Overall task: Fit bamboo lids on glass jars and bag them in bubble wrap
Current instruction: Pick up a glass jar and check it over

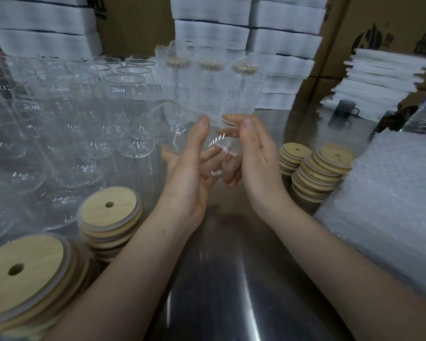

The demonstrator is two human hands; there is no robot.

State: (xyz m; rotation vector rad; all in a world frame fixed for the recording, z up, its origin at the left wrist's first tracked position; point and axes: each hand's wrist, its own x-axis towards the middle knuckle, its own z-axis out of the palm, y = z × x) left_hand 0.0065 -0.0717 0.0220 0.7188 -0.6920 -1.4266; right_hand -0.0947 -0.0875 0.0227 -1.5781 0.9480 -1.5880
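Observation:
A clear glass jar (217, 153) is held over the steel table (226, 279), tilted with its thick base towards me. My left hand (190, 173) grips its body, thumb up along the near side and fingers wrapped behind and under it. My right hand (256, 153) is at the jar's top, where thumb and fingers pinch what looks like a bamboo lid (230, 122), seen edge-on at the mouth. How the lid sits on the mouth is blurred. Stacks of bamboo lids with a centre hole lie at the left (108, 210) and at the right (322, 166).
Several empty glass jars (123, 94) crowd the table's left half. Bubble-wrapped lidded jars (212, 82) stand at the back centre. A pile of bubble wrap bags (389, 203) lies at the right. White foam sheets (285, 40) and cardboard boxes (384, 20) are stacked behind, with a dark mug (347, 108).

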